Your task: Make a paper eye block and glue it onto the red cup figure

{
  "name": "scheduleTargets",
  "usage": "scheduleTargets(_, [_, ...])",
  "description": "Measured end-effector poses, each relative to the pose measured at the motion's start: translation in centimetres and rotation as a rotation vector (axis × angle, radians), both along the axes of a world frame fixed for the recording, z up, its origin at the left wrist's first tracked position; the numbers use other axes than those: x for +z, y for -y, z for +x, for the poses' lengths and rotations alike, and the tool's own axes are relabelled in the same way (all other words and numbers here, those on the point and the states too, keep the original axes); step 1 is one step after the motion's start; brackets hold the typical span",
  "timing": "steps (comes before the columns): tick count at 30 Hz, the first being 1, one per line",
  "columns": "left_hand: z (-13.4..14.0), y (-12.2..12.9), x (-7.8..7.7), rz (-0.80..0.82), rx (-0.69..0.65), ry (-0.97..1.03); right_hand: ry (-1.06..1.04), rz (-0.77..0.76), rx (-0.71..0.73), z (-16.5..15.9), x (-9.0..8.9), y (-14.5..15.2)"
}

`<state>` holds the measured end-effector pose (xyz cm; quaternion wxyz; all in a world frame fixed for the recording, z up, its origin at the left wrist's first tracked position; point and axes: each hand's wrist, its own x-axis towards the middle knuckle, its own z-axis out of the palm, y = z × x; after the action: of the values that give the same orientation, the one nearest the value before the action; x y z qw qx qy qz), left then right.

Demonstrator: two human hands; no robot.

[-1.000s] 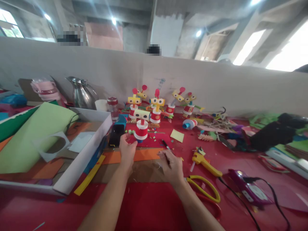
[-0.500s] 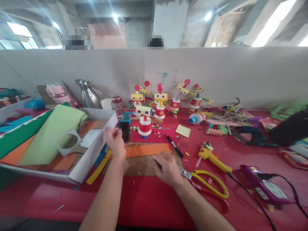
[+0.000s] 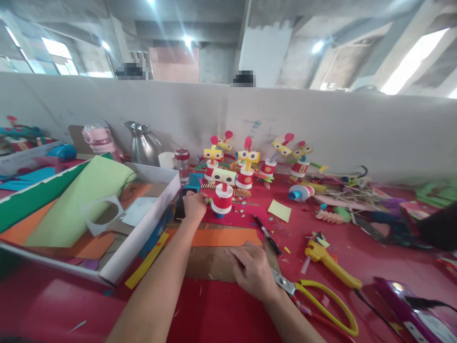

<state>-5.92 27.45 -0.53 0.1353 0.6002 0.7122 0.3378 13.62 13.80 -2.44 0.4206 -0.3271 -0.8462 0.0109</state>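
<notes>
My left hand [image 3: 195,206] reaches over the dark phone [image 3: 180,208] to the left side of the nearest paper-cup figure [image 3: 222,202]. Its fingertips are pinched together by small green paper scraps; whatever they hold is too small to make out. My right hand [image 3: 254,271] hovers at the cardboard sheet [image 3: 209,262], its fingers loosely bent and apart from the thumb, with nothing seen between them. An orange paper strip [image 3: 217,237] lies along the cardboard's far edge. Scissors with yellow and red handles [image 3: 303,288] lie beside my right wrist.
A white box [image 3: 143,238] of coloured paper stands left. More paper-cup figures [image 3: 246,178] stand behind, and one cup [image 3: 303,192] lies on its side. A black pen [image 3: 267,236], a yellow glue gun [image 3: 330,262] and a purple device [image 3: 410,305] with cords lie right.
My left hand has moved right and forward, from above the phone to the scraps beside the nearest cup figure. My right hand keeps nearly the same place; the view has tilted up and turned slightly left.
</notes>
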Motion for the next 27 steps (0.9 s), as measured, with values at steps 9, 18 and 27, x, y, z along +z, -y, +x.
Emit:
scheduleTargets(9, [-0.8,7.6,2.5,-0.041,-0.156,0.541,-0.050,-0.062,-0.037,0.0,0.0,0.2])
scheduleTargets(18, [5.3,11.3,3.1,-0.084,-0.407,1.323,-0.703,-0.491,0.043,0.3,0.9,-0.5])
scheduleTargets(27, [5.5,12.2,1.8,-0.114,-0.472,1.203,-0.767,-0.512,-0.030,0.6,1.1,-0.6])
